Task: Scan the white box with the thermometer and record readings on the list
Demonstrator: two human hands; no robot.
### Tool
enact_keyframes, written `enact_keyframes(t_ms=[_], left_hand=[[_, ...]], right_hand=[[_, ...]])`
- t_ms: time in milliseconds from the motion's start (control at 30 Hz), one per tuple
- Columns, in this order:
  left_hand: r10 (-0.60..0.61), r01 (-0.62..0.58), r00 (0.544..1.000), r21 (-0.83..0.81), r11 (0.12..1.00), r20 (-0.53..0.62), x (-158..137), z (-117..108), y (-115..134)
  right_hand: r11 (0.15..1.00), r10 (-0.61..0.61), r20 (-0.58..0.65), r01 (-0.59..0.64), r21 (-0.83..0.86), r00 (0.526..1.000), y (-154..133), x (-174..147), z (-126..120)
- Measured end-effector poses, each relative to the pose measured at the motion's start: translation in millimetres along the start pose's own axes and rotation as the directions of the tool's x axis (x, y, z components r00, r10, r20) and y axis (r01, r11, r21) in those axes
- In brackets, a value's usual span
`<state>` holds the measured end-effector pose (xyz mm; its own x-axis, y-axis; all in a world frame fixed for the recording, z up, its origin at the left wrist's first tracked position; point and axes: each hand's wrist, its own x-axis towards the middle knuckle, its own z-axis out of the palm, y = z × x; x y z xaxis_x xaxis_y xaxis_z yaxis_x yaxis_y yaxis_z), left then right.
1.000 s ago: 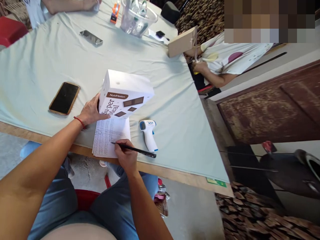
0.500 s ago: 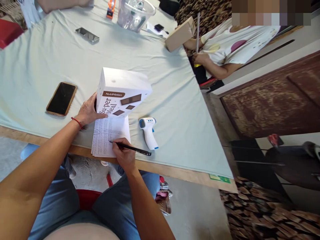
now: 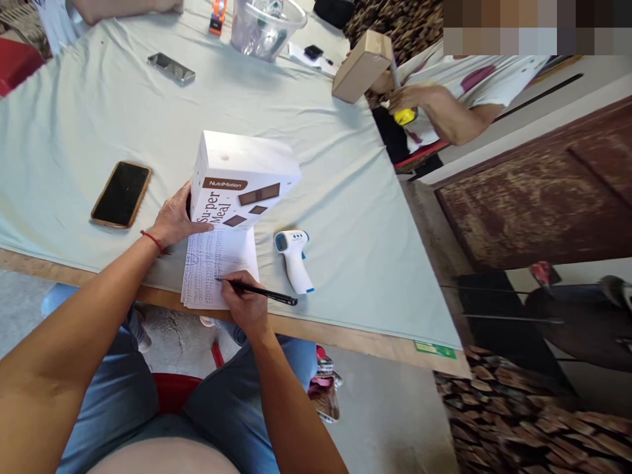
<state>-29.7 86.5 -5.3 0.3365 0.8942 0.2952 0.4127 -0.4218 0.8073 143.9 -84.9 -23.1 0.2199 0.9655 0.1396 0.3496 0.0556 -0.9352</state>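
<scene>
My left hand (image 3: 176, 218) grips the lower left edge of a white "NutriMotion Super Meal" box (image 3: 247, 158), its thumb across the front and the other fingers hidden behind. The box stands upright at the top of some sheets of paper (image 3: 202, 263) covered in handwriting. Wrapped round a black pen (image 3: 269, 293), my right hand (image 3: 247, 304) rests on the lower right of the sheets, and the pen's tip meets the paper. Just right of the papers lies a white and blue infrared thermometer (image 3: 295, 260). A phone in a tan case (image 3: 121, 195) lies left of my left hand.
A silver metallic object (image 3: 171, 68), an orange item (image 3: 217, 16) and a clear plastic tub (image 3: 266, 29) stand farther back on the cloth-covered table (image 3: 355, 250). At the right edge, another person's hand (image 3: 412, 99) holds a yellow tape measure (image 3: 405, 116) beside a cardboard box (image 3: 363, 66).
Both my hands, the white box and the pen stay almost still. The other person's hand has moved, bringing the yellow tape measure into clearer view, and the cardboard box has shifted slightly right.
</scene>
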Motion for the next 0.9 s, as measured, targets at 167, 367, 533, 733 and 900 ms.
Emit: enact_keyframes(t_ms=[167, 367, 533, 733, 900], left_hand=[[-0.003, 0.003, 1.000, 0.024, 1.000, -0.008, 0.3, 0.1, 0.5], [-0.021, 0.021, 1.000, 0.042, 0.999, -0.008, 0.7, 0.2, 1.4], [-0.004, 0.005, 1.000, 0.041, 0.999, -0.011, 0.7, 0.6, -0.5], [-0.017, 0.017, 1.000, 0.048, 0.999, -0.007, 0.5, 0.1, 2.1], [-0.023, 0.023, 1.000, 0.060, 0.998, -0.012, 0.4, 0.4, 2.9]], right_hand=[[1.000, 0.010, -0.032, -0.009, 0.029, 0.999, -0.2, -0.2, 0.9], [1.000, 0.009, -0.018, -0.009, 0.018, 1.000, -0.6, -0.1, 0.2], [1.000, 0.011, -0.005, -0.011, 0.026, 1.000, 0.5, 0.0, -0.7], [1.000, 0.003, -0.004, -0.003, 0.019, 1.000, -0.8, 0.3, -1.2], [1.000, 0.009, -0.021, -0.008, 0.016, 1.000, -1.3, 0.4, -0.7]])
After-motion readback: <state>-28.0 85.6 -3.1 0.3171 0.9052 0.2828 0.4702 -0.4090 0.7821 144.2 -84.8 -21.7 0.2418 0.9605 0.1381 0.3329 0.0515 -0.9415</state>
